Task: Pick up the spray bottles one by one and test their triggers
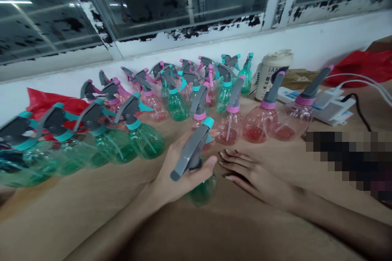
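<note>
My left hand is wrapped round the neck of a green spray bottle that has a grey trigger head and a teal nozzle. My right hand lies on the table with its fingers stretched out, just right of that bottle and holding nothing. Beyond my right fingertips stands a pink spray bottle with a grey and pink head. Left of my left hand is another green spray bottle, at the end of a row of green ones.
Several more pink and green spray bottles crowd the back of the table. Behind them stand a paper coffee cup and a power strip with cables. Red plastic bags lie at both sides, below a window.
</note>
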